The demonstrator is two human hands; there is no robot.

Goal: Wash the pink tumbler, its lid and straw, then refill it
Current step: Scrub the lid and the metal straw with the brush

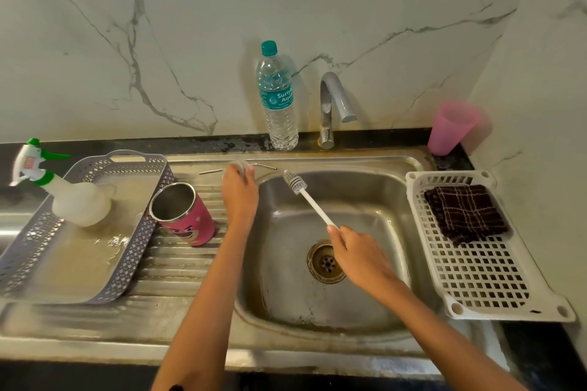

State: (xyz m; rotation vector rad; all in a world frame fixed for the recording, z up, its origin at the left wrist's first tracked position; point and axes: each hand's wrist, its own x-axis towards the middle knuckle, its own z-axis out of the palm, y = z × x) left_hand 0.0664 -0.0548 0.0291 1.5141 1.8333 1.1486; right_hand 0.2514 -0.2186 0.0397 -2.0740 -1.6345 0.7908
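A steel sink with a ribbed drainboard sits in a black desk under white marble-veined walls. The pink tumbler stands lidless on the drainboard, just beside a grey tray. The left hand grips the clear lid on the sink's back ledge, over the metal straw. The right hand holds a white bottle brush above the basin. A water bottle by the tap reads "Suriya Aqua".

Grey-veined white marble walls meet in a corner above the right end of a black worktop. A stainless-steel sink with ribbed drainboard is set into it, a chrome tap at its back edge.
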